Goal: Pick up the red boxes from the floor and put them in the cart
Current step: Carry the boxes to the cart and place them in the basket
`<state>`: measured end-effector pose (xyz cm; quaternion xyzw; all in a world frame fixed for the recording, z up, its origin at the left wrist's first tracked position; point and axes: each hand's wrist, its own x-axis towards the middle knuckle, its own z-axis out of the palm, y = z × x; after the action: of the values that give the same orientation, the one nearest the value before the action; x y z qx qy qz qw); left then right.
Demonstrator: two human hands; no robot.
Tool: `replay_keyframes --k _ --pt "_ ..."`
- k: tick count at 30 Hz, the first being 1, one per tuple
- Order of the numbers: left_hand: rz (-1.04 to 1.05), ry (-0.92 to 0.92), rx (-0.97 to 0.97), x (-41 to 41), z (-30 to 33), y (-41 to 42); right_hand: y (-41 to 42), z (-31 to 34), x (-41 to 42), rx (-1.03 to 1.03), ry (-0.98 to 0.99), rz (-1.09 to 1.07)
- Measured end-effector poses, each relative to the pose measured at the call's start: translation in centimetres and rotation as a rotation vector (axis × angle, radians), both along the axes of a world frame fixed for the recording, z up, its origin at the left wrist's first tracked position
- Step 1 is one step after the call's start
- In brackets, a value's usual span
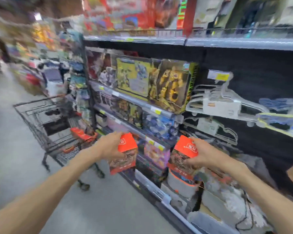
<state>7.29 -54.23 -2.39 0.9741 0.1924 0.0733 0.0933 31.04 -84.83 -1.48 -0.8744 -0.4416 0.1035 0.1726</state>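
Blurred aisle; shelf goods hard to make out.
Left grip (111, 146) clamped on one red box (125, 153), right grip (202, 157) clamped on another red box (183, 154), near cart (46, 125).

Glossy printed cardboard red boxes (126, 150); dark wire-metal cart (46, 119); smooth grey floor (15, 157).

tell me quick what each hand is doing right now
Left hand: grips a red box, held up in the air.
Right hand: grips another red box, also in the air.
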Motion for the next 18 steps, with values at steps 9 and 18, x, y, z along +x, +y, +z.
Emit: replay_keyframes --k 9,18 --pt "0.354 -0.012 0.024 -18.7 0.0 22.6 31.5 1.3 -11.0 0.048 0.03 0.395" --pt "0.554 -0.055 0.006 -26.9 -0.2 38.5 55.8 1.9 -17.7 0.054 0.02 0.649"
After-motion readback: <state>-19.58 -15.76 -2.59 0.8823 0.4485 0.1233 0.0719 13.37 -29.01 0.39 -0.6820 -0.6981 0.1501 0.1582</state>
